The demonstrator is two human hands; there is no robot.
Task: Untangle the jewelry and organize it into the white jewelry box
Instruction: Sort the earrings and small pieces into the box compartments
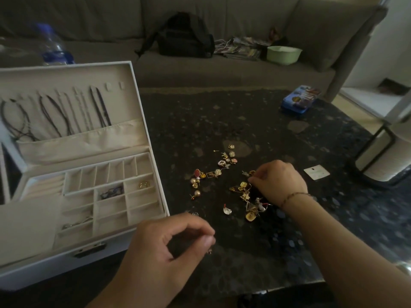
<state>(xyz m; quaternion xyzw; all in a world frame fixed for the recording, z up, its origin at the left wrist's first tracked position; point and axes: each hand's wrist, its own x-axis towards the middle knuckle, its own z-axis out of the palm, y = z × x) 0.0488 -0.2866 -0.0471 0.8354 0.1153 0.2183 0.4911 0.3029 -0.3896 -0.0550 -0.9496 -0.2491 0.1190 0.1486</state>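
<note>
Hovering nearest the camera, the left hand (169, 243) has its thumb and fingertips curled together in a pinch; something tiny and gold shows just below the fingertips, too small to name, and whether the fingers truly grip it cannot be told. To its left, the white box (146, 134) lies open on the dark table (333, 218), its front latch facing the person. In its tray, a gold ring (144, 184) sits in a right-hand compartment, a dark blue tangle (111, 192) lies in a middle compartment, and a thin silvery piece (76, 222) rests in a lower left one. Necklaces (57, 114) hang in the upright lid, their ends tucked into its fabric pocket.

Farther out, the right hand (279, 182), with a bracelet (295, 196) on its wrist, is curled down onto the jewelry pile (246, 196), fingertips pinching at a piece on the pile's upper edge. More earrings (211, 174), gold and pearl, are scattered just left of that pile. A white card (317, 172) lies right of the hand, and a blue tin (300, 100) sits near the table's far edge. Beyond are a sofa (222, 70) with a black backpack (185, 36) and a green bowl (283, 54), and a bottle (53, 45) behind the box.
</note>
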